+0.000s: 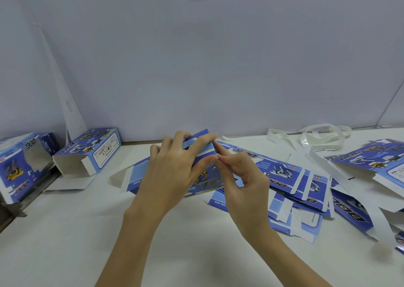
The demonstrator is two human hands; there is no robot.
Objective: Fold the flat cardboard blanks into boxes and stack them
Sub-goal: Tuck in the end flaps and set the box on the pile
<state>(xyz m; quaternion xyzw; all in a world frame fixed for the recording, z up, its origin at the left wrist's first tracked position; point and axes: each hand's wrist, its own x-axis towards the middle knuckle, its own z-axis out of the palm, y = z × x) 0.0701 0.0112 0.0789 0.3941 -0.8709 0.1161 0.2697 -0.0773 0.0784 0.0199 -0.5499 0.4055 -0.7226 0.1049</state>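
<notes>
From the head camera, both hands meet above the middle of the white tabletop point(196, 232), working on one blue printed box blank point(202, 153) that is partly raised off the pile and folded at its upper end.

The main risk, as I judge it, is the flap springing back or creasing off its score line, because the card is held in the air with no support under it. A hard push from the right could also buckle the thin panel, or slide the loose flat blanks point(290, 182) beneath it further across the tabletop.

The left hand point(175, 166) wraps the folded end, its fingers point(196, 143) curled over the top edge and the thumb underneath, so it grips the blank firmly. The right hand point(240, 173) is nearly closed: its fingertips point(219, 153) are drawn together in a pinch at the blank's right corner, apparently on a small flap, though the exact contact is hidden by the left hand.

An open-ended folded box point(87, 151) lies on its side to the far left, beside another finished box point(19, 166) at the tabletop's edge. White paper strips point(317, 136) lie near the back wall.
</notes>
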